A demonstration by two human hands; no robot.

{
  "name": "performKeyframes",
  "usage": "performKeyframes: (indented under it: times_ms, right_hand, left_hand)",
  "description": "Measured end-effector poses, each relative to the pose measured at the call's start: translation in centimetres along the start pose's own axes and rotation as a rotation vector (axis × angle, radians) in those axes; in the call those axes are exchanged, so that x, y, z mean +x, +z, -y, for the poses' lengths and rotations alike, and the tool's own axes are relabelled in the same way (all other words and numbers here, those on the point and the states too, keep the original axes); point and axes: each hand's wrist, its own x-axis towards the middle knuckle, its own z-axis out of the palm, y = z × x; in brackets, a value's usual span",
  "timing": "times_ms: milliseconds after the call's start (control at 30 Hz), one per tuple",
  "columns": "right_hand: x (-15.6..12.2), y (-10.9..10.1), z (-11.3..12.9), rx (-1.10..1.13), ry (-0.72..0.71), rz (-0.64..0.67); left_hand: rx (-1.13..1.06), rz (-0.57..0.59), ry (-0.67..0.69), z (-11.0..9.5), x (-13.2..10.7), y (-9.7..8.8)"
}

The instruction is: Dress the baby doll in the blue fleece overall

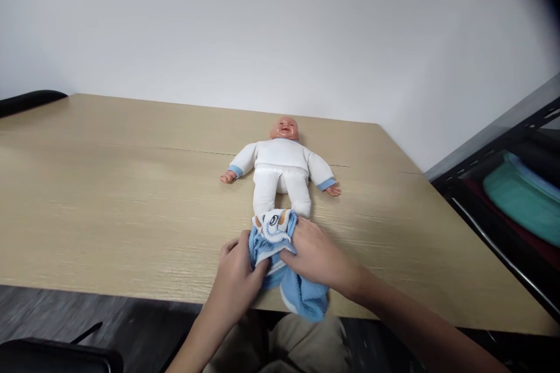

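A baby doll (pixel 282 154) in white clothes with blue cuffs lies on its back, its head towards the wall and its arms spread. Just below its legs is a bunched blue and white terry garment (pixel 306 294) with an embroidered animal face. My left hand (pixel 238 274) grips the garment's left side, thumb on top. On the other side, my right hand (pixel 317 250) has hold of the upper edge, its fingers partly hidden behind the cloth. The doll's feet are hidden by the garment, and one part of the cloth hangs at the table's front edge.
The wooden table (pixel 131 204) meets a white wall (pixel 219 41) at the back. A black rack (pixel 499 245) with folded green cloth (pixel 520 198) stands at the right. A black chair part (pixel 56 355) shows at lower left.
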Motion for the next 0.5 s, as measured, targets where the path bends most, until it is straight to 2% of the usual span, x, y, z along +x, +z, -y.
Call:
performKeyframes:
  times_ms: [200,500]
  right_hand:
    - [-0.2,0.0,-0.1,-0.078,-0.002,0.07]
    - [0.0,0.8,-1.8,0.057,0.0,-0.06]
  left_hand:
    - [-0.081,-0.076,-0.011,0.4,-0.3,0.3]
    - [-0.219,-0.069,-0.034,1.5,-1.1,0.6]
